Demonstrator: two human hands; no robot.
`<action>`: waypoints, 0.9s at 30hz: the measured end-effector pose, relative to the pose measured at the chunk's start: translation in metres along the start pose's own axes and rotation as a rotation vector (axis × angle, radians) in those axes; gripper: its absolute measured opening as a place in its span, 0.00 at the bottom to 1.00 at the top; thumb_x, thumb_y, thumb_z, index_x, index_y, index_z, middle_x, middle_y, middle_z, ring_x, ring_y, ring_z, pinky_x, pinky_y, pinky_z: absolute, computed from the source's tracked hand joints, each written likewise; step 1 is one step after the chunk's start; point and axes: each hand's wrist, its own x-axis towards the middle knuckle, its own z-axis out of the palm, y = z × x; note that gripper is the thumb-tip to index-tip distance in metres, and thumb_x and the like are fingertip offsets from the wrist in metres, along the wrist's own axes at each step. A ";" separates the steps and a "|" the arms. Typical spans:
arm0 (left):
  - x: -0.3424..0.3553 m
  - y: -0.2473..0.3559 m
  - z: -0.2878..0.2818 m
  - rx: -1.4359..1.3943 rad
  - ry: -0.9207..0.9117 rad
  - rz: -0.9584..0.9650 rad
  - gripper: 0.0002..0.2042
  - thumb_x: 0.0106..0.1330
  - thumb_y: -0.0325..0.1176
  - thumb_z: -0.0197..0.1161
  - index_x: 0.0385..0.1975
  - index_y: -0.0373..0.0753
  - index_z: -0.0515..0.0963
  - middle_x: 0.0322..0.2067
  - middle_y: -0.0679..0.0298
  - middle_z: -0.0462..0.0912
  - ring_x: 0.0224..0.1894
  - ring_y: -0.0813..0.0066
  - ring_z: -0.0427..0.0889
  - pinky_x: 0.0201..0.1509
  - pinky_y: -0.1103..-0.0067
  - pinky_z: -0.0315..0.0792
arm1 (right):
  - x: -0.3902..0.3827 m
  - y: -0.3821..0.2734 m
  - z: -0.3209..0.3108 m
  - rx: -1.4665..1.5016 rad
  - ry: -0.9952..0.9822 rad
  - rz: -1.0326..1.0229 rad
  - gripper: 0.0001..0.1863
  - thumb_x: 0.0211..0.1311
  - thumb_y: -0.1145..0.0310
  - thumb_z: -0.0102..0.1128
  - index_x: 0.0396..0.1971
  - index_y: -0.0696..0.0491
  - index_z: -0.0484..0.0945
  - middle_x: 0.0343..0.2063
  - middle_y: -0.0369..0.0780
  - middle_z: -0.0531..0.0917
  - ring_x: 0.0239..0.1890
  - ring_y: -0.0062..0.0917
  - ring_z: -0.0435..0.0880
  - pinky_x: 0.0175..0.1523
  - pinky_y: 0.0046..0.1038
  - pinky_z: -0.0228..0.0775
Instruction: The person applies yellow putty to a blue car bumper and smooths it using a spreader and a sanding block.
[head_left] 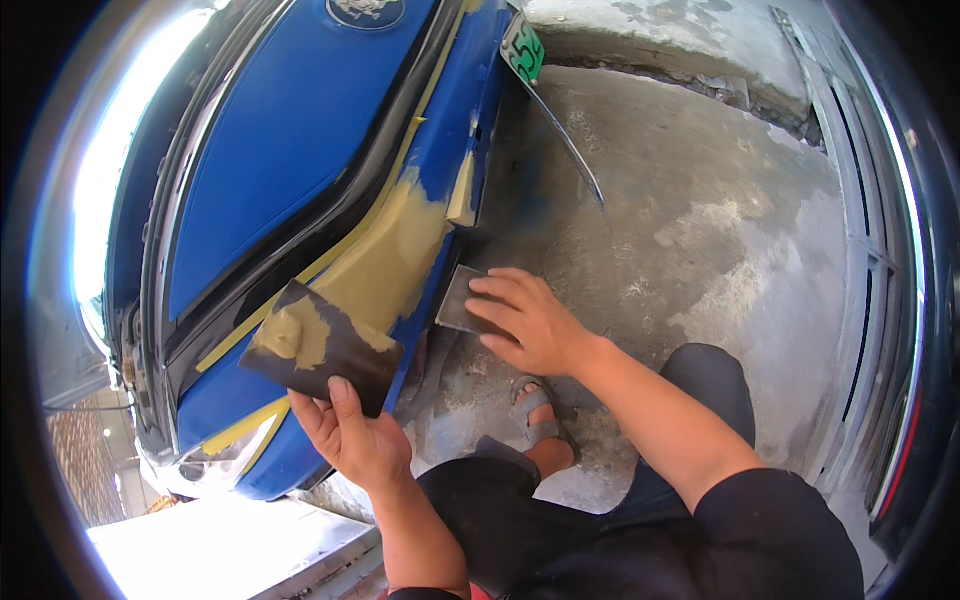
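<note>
While the person crouches beside the blue car (290,130), the left hand (355,440) grips a dark board (322,345) by its lower edge, thumb on top and fingers underneath, with a lump of tan filler (295,335) piled on it. That board looks thin, stiff and light — yet the paste is soft and could slide, so I'd judge it best held level from the bare edge, as it is now. The right hand (530,320) presses a flat grey spreader (462,300) against the lower edge of the car body, fingers laid across its back, just beside the tan patch (390,260) already smeared on the panel. A thin blade like that probably flexes — pressure belongs near its middle. Below, a sandalled foot (535,415) rests on the concrete floor (700,220).
</note>
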 end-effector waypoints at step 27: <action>-0.004 -0.005 -0.003 0.055 0.003 -0.096 0.22 0.68 0.25 0.50 0.62 0.32 0.60 0.55 0.56 0.71 0.57 0.68 0.69 0.63 0.70 0.60 | 0.013 0.076 0.050 -0.100 0.030 -0.052 0.29 0.48 0.71 0.65 0.54 0.51 0.72 0.61 0.39 0.66 0.61 0.45 0.62 0.62 0.45 0.59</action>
